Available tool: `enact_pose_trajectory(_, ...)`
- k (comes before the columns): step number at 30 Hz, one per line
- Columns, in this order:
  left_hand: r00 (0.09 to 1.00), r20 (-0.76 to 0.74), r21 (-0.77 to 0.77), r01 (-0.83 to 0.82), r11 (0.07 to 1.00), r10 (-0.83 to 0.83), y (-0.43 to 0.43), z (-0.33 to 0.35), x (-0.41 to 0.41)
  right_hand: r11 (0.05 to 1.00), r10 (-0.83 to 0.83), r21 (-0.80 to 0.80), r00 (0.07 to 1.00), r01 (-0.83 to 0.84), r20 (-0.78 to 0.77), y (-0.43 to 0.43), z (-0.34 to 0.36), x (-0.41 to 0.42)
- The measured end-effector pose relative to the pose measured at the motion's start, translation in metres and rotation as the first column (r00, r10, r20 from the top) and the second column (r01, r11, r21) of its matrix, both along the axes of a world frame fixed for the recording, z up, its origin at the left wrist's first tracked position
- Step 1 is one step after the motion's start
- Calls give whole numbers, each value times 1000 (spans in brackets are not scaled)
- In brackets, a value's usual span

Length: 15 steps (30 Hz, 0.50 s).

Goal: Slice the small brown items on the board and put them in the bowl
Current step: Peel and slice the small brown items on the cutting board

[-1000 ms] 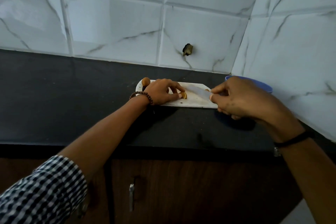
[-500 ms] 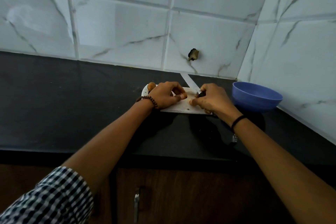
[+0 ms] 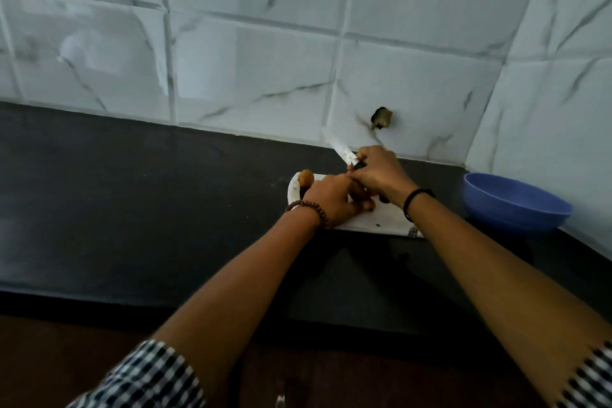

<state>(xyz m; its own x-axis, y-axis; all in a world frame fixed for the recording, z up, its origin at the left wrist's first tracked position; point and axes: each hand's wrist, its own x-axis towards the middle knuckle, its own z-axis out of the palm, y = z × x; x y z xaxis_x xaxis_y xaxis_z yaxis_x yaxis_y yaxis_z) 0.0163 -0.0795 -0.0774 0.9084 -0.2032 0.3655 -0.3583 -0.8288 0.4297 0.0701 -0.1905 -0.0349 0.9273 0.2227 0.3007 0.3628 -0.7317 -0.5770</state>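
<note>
A white cutting board (image 3: 381, 220) lies on the black counter. One small brown item (image 3: 306, 178) sits at the board's far left corner. My left hand (image 3: 331, 200) pinches another small brown item (image 3: 362, 200) against the board; most of it is hidden under my fingers. My right hand (image 3: 377, 174) grips a knife (image 3: 341, 151) by its dark handle, the pale blade pointing up and away towards the wall. The two hands touch each other over the board. A blue bowl (image 3: 513, 202) stands to the right of the board; its inside is not visible.
The black counter (image 3: 132, 195) stretches left of the board, with its front edge near me. White marbled tiles form the back wall and the right wall, which closes in behind the bowl. A dark hole (image 3: 382, 117) marks the back wall above the board.
The right hand has moved left from the bowl's side to the board, up against the left hand, and the knife blade now points up towards the wall. The left hand stays on the brown item.
</note>
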Motion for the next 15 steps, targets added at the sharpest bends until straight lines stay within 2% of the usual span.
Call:
enact_pose_trajectory(5,996,25,4,-84,996,84,0,1,0,998,36,-44,998,-38,-52,10,-3,10)
enact_pose_trajectory(12,995,51,45,-90,995,87,5,1,1,999,-28,37,995,32,-98,-16,1,-10)
enact_pose_trajectory(15,995,55,47,-89,995,87,5,1,0,1000,-20,21,992,23,-124,-35,1,-24)
